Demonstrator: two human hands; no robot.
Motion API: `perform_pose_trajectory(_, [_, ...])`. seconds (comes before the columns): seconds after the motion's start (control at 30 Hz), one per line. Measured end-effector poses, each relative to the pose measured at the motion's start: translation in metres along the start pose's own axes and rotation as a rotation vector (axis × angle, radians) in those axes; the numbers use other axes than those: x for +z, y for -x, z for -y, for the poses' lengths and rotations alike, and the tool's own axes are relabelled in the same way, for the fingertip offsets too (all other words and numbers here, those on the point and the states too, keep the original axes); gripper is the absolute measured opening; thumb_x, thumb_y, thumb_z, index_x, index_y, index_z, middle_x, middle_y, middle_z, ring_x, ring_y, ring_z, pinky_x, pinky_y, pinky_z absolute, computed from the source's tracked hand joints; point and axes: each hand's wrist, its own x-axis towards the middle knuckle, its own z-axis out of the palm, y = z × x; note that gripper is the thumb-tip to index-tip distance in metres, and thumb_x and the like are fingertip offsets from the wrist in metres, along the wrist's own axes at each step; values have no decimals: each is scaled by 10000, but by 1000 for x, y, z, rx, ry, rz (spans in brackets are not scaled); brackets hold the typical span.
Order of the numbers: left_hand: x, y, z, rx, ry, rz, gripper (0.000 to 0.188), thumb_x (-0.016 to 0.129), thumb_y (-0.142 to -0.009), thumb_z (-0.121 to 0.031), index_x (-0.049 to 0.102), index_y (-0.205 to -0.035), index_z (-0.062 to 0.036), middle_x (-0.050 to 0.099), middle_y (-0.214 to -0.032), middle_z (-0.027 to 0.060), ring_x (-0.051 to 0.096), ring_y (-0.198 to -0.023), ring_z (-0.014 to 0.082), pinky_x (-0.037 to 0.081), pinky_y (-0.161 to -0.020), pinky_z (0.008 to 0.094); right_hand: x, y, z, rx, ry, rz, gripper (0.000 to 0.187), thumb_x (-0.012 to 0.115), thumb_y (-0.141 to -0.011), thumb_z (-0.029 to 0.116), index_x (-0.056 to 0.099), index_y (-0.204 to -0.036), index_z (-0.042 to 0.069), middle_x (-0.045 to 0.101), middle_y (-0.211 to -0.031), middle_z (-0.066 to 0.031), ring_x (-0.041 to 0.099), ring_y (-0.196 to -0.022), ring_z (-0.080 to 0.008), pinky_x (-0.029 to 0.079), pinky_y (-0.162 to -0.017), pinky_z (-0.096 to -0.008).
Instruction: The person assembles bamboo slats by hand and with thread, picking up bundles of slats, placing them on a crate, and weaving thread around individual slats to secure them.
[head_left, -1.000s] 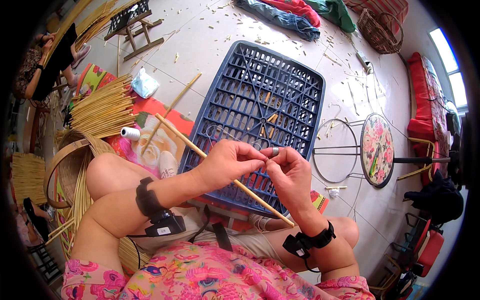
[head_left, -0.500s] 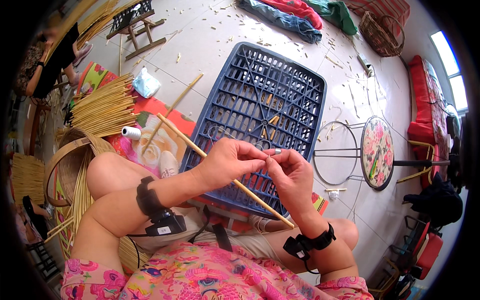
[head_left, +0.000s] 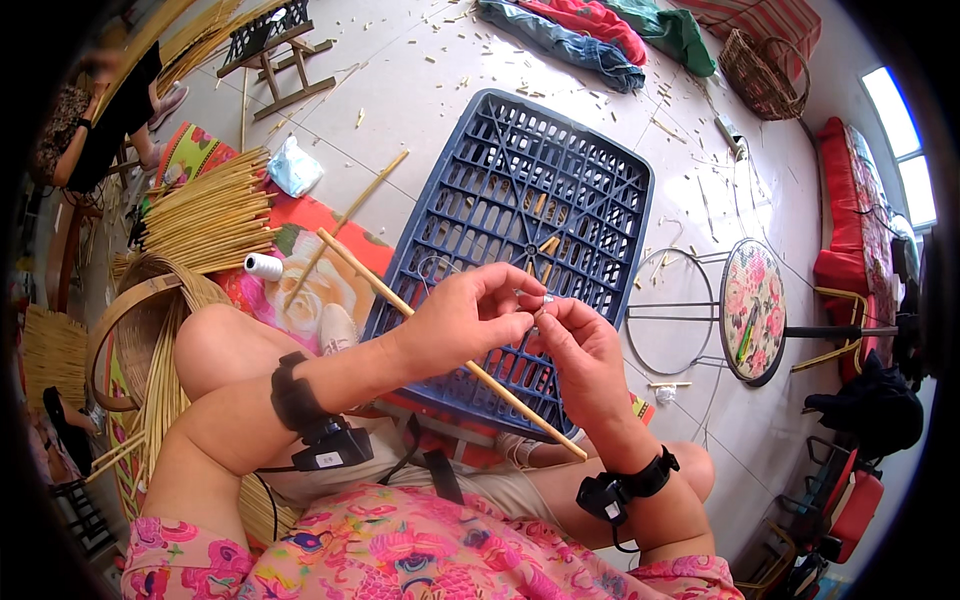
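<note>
Over the crate my left hand (head_left: pixel 465 315) and my right hand (head_left: pixel 580 345) meet, their fingertips pinched close together. Whatever lies between them is too small to make out. My right hand wears a ring. A thin pale thread (head_left: pixel 437 265) loops out beside my left hand over the crate. A long straw-coloured stick (head_left: pixel 375 283) runs slantwise beneath my left hand; whether that hand's lower fingers grip it is hidden. Below is a dark blue slatted plastic crate (head_left: pixel 470 110), with short cut pieces of stick (head_left: pixel 548 245) showing on or through its slats.
To the left are a white thread spool (head_left: pixel 263 266), a bundle of sticks (head_left: pixel 205 220) and a woven basket (head_left: pixel 125 330). A round floral-topped stand (head_left: pixel 755 310) is at the right. Another person (head_left: pixel 110 110) sits at the far left. Cut pieces litter the floor.
My left fingers have lifted and spread slightly from the pinch, while my right fingers have curled and shifted a little lower. The stick and crate stay almost as they were.
</note>
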Motion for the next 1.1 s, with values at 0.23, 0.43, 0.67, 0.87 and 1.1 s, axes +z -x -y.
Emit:
perform_pose_trajectory(0.23, [-2,0,2,20,-87,-30,175,593,-798,-78,606,-959,-9,595,-827,3,543,-747,51,449,-670,204,0,1,2,16,24,35,113,561,-869,128,567,-910,23,578,-828,12,510,-721,-37,422,-647,-177])
perform_pose_trajectory(0.43, [-2,2,-1,98,-179,-74,109,597,-786,-81,620,-866,-11,599,-798,24,557,-728,62,460,-649,214,-1,1,0,25,29,63,118,569,-866,135,571,-920,30,580,-820,15,503,-703,-31,413,-634,-170])
perform_pose_trajectory(0.67, [1,3,-3,134,-312,-114,94,602,-761,-96,608,-805,-13,584,-754,36,547,-687,80,446,-613,228,-1,2,-5,30,31,103,108,566,-868,134,554,-906,33,561,-795,27,498,-706,-29,411,-631,-173])
perform_pose_trajectory(0.87, [6,5,-3,158,-275,-150,87,579,-772,-90,572,-810,-12,570,-742,27,536,-676,78,440,-611,229,3,2,-5,-1,41,115,111,545,-877,124,536,-927,26,556,-841,10,498,-742,-36,425,-644,-186])
perform_pose_trajectory(1.1, [-2,-1,0,72,-30,-168,145,530,-815,-73,570,-936,-4,578,-818,22,538,-721,68,446,-650,225,6,1,4,38,-15,100,121,520,-892,136,535,-929,22,563,-871,-4,521,-797,-59,438,-660,-195])
